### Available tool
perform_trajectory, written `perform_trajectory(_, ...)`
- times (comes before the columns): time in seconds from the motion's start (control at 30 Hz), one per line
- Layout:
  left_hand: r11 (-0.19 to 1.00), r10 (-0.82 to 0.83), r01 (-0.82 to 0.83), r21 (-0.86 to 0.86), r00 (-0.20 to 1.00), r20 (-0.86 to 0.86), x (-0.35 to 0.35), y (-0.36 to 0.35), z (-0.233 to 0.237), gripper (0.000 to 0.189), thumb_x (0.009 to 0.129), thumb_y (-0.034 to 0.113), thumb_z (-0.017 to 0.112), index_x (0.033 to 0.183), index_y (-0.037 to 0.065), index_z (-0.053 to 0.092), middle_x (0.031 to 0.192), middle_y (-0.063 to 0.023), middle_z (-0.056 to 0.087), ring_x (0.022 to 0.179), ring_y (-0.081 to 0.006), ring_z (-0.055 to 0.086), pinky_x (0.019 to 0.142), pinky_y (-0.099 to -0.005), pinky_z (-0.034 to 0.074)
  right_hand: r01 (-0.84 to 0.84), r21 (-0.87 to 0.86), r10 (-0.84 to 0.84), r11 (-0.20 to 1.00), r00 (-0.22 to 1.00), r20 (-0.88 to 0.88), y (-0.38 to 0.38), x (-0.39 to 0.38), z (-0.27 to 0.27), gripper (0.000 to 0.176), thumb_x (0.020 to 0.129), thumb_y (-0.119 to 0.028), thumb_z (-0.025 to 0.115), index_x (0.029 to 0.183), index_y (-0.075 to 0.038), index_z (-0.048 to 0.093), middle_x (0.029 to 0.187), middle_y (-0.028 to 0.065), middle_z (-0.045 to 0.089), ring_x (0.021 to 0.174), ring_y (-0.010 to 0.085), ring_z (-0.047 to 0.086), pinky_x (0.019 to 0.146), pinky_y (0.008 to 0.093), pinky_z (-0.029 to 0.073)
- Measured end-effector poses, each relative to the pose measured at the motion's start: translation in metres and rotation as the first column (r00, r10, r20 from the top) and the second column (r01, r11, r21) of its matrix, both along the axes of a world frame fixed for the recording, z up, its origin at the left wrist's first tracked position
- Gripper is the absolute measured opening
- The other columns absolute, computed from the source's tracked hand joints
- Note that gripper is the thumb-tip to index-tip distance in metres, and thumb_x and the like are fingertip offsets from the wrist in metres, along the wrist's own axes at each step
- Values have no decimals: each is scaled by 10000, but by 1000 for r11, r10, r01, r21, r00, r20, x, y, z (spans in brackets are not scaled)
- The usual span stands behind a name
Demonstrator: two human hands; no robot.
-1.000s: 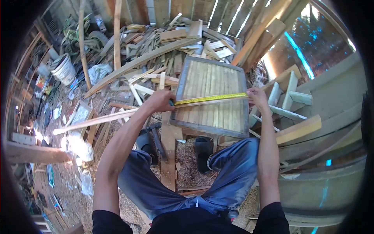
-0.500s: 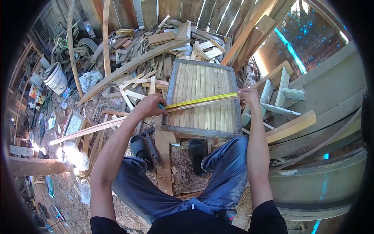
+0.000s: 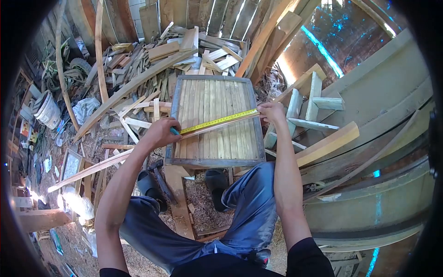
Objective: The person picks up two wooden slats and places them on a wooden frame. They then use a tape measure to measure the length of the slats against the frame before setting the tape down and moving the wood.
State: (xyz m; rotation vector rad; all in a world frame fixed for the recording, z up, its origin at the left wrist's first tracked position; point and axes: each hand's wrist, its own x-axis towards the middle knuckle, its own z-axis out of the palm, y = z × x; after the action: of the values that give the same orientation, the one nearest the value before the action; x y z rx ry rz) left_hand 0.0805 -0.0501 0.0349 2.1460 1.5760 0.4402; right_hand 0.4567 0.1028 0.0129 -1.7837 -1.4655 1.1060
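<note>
A yellow tape measure [image 3: 219, 122] is stretched along a long, thin wooden strip [image 3: 90, 171]. My left hand [image 3: 160, 133] is closed around the tape's teal case, pressed near the strip; its grip on the strip is partly hidden. At the other side, my right hand [image 3: 272, 113] pinches the tape's end together with the strip's end. Both lie across a slatted wooden panel [image 3: 217, 150] with a dark frame, which stands in front of my knees. The strip runs on past my left hand, down to the left.
A hammer [image 3: 162, 182] leans by my left sandal [image 3: 150, 187]. Scrap wood [image 3: 161, 57] is piled behind the panel. To the right are a small wooden frame [image 3: 314, 104] and a board [image 3: 330, 144]. A white bucket [image 3: 47, 111] stands at the far left.
The view has shifted, so the panel and both hands appear farther left. Both hands keep hold of the stretched tape, with little movement relative to the panel.
</note>
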Motion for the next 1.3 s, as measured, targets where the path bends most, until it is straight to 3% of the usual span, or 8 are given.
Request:
perform_trajectory(0.43,1000,12,-11,-10,998,60,1,3,-7,258,711,183,753,887,15,667,886,-142,650,841,-295,647,777,-377,507,-75,-48,76,996,997,30,1,4,4,158,810,-146,710,908,-22,723,679,32,644,549,89,579,462,233,443)
perform_trajectory(0.67,1000,5,-5,17,1000,2,1,3,-7,266,711,212,740,893,30,670,877,-138,646,840,-302,640,769,-384,506,-111,-39,113,993,993,39,-6,0,18,155,794,-136,717,905,-28,722,688,2,626,558,72,541,469,227,421)
perform_trajectory(0.8,999,2,-2,32,1000,7,-1,2,-9,259,714,250,730,870,53,667,891,-126,664,852,-317,641,785,-404,507,-135,-50,138,990,988,63,-2,5,15,159,788,-107,713,929,-35,721,680,-16,600,555,65,507,461,221,396)
perform_trajectory(0.9,999,6,-6,36,1000,3,-1,1,-10,252,716,245,730,876,61,665,894,-117,662,860,-313,640,788,-407,506,-190,-57,188,980,981,-41,-5,3,23,205,790,-80,702,990,-37,705,724,-8,602,588,69,515,478,218,398)
perform_trajectory(1.0,999,3,-3,50,1000,2,0,1,-10,255,711,225,731,878,45,662,892,-125,655,854,-308,639,782,-397,507,-299,-117,296,947,954,-43,-8,2,25,291,780,-17,685,1070,-32,670,798,5,609,627,85,529,514,228,421)
perform_trajectory(1.07,998,3,-4,62,1000,8,0,1,-11,257,706,204,732,878,28,659,888,-134,648,845,-305,638,774,-387,508,-357,-61,354,932,934,-49,-12,1,27,369,739,73,667,1099,-4,631,845,27,609,661,106,547,547,244,442)
perform_trajectory(1.2,999,5,-5,40,1000,-5,-3,3,-16,257,710,205,723,887,32,654,896,-129,639,876,-302,625,790,-392,502,-439,-42,439,897,898,-20,-8,4,21,411,688,130,659,1076,7,603,876,49,609,702,119,570,600,261,476)
perform_trajectory(1.3,999,-5,5,33,1000,-11,-4,4,-16,263,711,211,721,892,33,651,898,-127,636,895,-303,618,797,-392,499,-444,23,444,895,890,-102,-2,10,10,392,656,153,654,1014,6,590,878,68,612,739,134,602,652,265,508)
